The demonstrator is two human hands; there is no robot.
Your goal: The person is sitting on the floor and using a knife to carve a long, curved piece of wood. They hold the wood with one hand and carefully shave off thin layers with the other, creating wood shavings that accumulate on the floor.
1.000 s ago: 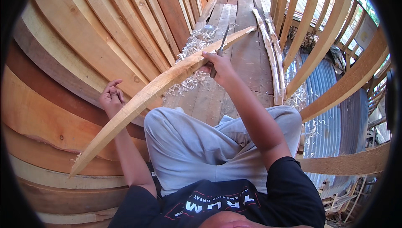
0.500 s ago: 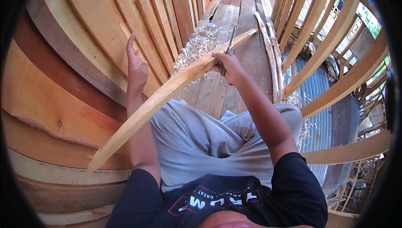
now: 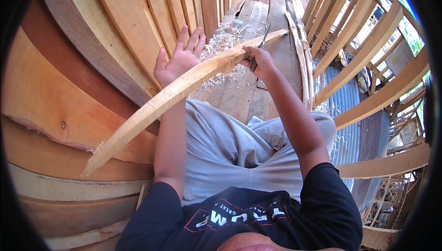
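Observation:
A long, pale length of wood (image 3: 161,102), tapered at both ends, slants across in front of me from lower left to upper right. My right hand (image 3: 261,62) is closed around it toward its far end. That same hand also grips a knife (image 3: 265,34), whose dark, narrow blade points up and crosses the wood. Behind the wood's middle, my left hand (image 3: 180,62) is open, palm showing and fingers spread. It holds nothing; whether it touches the wood I cannot tell.
Wood shavings (image 3: 225,37) lie piled on the plank floor (image 3: 239,96). Upright boards (image 3: 106,25) line the left side. Long thin poles (image 3: 299,57) rest along the floor's right edge, beside a slatted railing (image 3: 373,62). Corrugated metal sheeting (image 3: 343,94) shows beyond the slats. My crossed legs (image 3: 230,136) are below the wood.
My left hand has moved to the right and its fingers have spread, with the palm now showing. The wood's near end has shifted slightly left and up, while my right hand keeps its grip.

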